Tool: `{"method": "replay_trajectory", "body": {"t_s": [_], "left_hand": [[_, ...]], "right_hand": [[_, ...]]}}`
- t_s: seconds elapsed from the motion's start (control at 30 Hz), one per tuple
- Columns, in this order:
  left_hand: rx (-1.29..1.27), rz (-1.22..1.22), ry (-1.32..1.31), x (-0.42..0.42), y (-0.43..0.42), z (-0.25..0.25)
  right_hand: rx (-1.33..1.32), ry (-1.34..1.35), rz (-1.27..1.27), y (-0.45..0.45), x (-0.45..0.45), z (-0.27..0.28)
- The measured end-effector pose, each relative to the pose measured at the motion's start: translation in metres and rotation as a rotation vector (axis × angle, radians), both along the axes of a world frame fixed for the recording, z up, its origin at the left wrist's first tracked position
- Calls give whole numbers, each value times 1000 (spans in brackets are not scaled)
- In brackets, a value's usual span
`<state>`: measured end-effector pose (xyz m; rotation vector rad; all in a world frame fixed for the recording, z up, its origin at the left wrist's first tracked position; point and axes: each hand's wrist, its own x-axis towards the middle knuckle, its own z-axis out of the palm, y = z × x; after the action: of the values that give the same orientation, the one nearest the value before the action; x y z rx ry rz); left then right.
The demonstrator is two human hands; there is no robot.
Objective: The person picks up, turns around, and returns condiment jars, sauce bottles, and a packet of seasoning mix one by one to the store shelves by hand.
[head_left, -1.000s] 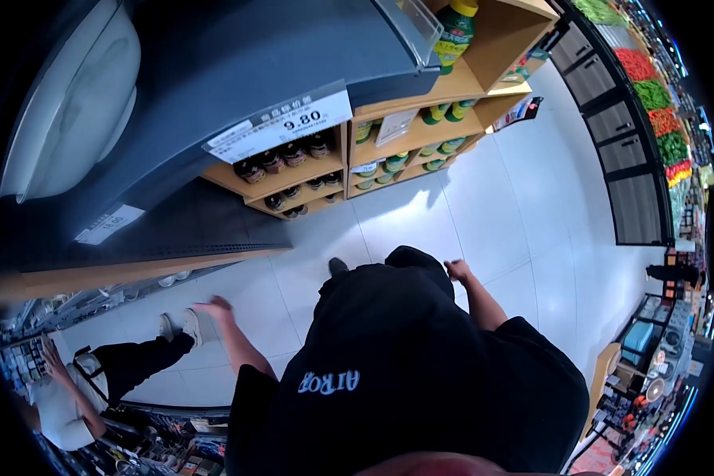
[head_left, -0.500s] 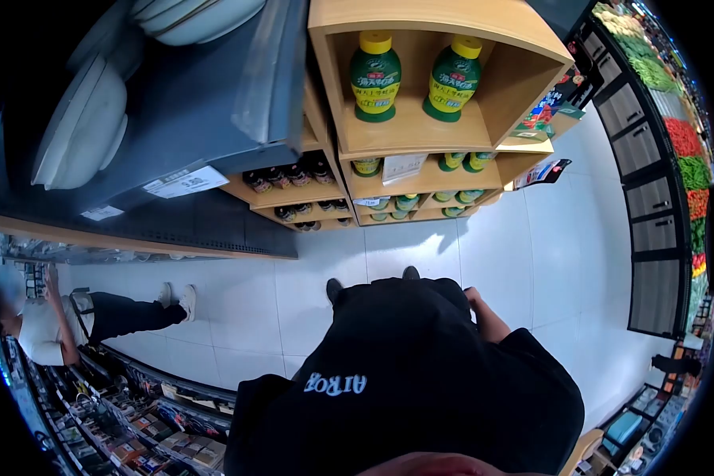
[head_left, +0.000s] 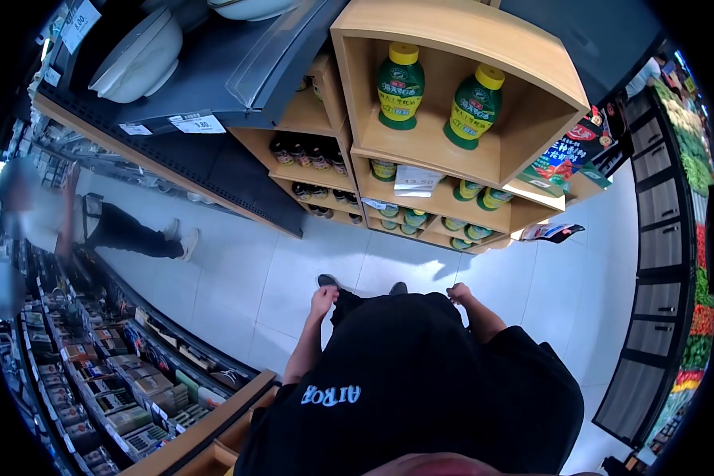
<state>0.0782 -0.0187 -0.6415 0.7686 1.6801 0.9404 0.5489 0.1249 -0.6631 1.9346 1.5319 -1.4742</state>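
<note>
My left hand [head_left: 324,301] hangs in front of my body on the left, over the floor near my shoe [head_left: 328,280]; its fingers are curled in and no object shows in it. On the other side of the black shirt [head_left: 420,373], my right hand [head_left: 458,294] is also closed, with nothing visible in it. Neither hand touches the shelves. Ahead of them is a wooden shelf unit [head_left: 460,17] with green bottles [head_left: 400,87] with yellow caps in its top compartment.
White bowls [head_left: 139,59] sit on a dark shelf [head_left: 238,99] at upper left. A person [head_left: 127,230] stands in the left aisle beside racks of packaged goods [head_left: 135,381]. Black-framed cabinets [head_left: 658,238] with vegetables [head_left: 698,285] line the right. Pale floor tiles [head_left: 373,250] lie between.
The view has turned and the bottle shelf shows more fully. My left hand, spread at first and then out of sight, is back with curled fingers. A wooden shelf edge now shows at lower left.
</note>
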Motion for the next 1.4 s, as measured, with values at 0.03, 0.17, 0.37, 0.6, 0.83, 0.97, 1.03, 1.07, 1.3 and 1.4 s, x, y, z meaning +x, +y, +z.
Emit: {"method": "replay_trajectory", "body": {"t_s": [0.03, 0.17, 0.37, 0.6, 0.83, 0.97, 1.03, 1.07, 1.3, 1.4], "left_hand": [[-62, -248, 222, -1, -25, -8], [-607, -22, 90, 17, -136, 12], [-595, -382, 284, -8, -279, -40], [-118, -878, 759, -24, -196, -64], [-209, 115, -57, -1, -32, 25], [-64, 208, -31, -3, -19, 49], [-74, 256, -72, -11, -48, 27], [-140, 248, -69, -16, -72, 13], [-578, 14, -4, 5, -250, -34], [-602, -94, 60, 13, -284, -21]], "right_hand": [[-24, 11, 12, -2, -5, -4], [-65, 182, 8, 9, -33, 1], [614, 393, -184, 88, -76, 93], [1181, 595, -396, 174, -100, 262], [1502, 359, -562, 242, -108, 316], [1254, 673, -535, 291, -116, 304], [1130, 865, -511, 302, -120, 301], [1132, 892, -470, 301, -119, 301], [1208, 727, -460, 278, -123, 321], [1214, 672, -472, 274, -125, 318]]}}
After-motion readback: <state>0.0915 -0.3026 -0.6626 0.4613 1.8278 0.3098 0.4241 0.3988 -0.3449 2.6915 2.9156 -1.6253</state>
